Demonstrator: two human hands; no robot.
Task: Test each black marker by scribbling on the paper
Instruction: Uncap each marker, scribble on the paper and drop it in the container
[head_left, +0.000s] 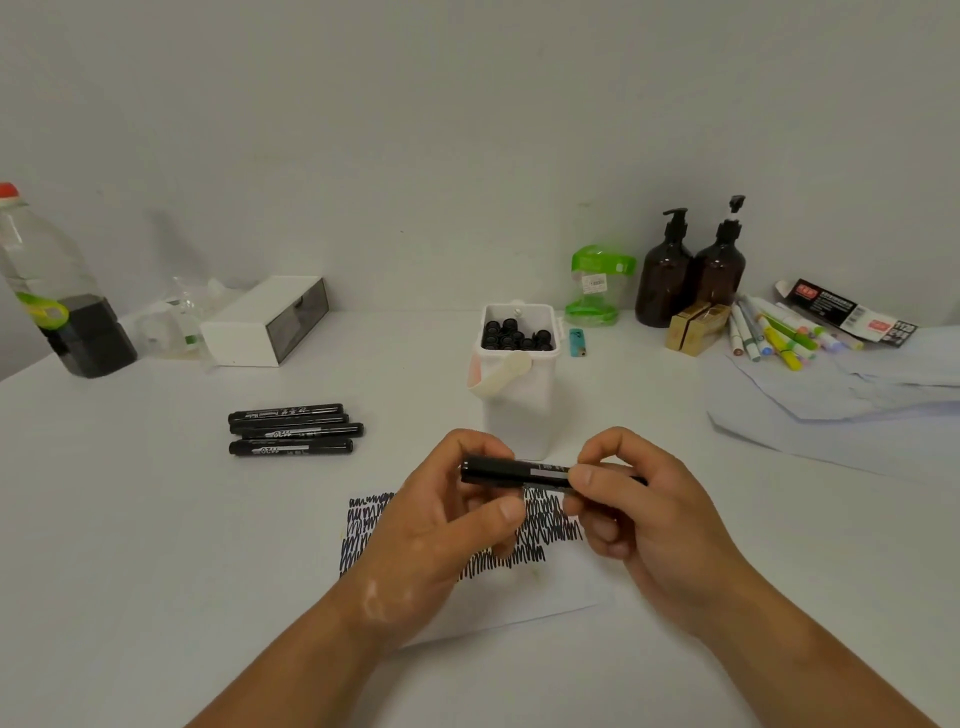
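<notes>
Above the paper, left hand and right hand each grip an end of one marker. Pulling it open with a jerk could streak ink on skin or desk.

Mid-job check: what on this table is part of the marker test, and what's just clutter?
Job:
black marker, held by left hand and right hand
scribbled paper
four spare markers
white bucket of markers

Lying about:
clear bottle
white box
green container
brown pump bottles
lighter
coloured pens
loose sheets
</notes>
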